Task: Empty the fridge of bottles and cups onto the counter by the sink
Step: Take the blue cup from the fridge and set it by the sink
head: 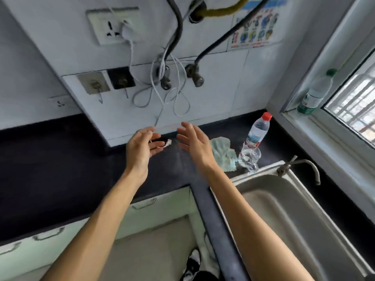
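Note:
A clear water bottle with a red cap (257,134) stands on the dark counter (60,169) just behind the steel sink (294,209), with a clear glass cup (250,158) in front of it. My left hand (142,149) and my right hand (192,142) hover side by side over the counter's corner, palms facing each other, fingers relaxed, holding nothing. The bottle and cup are to the right of my right hand. No fridge is in view.
A crumpled pale green cloth (223,153) lies between my right hand and the cup. A green-capped bottle (316,94) stands on the window sill. The tap (300,167) curves over the sink. Cables and valves (168,82) hang on the wall. A small dark object (162,141) lies near my left fingers.

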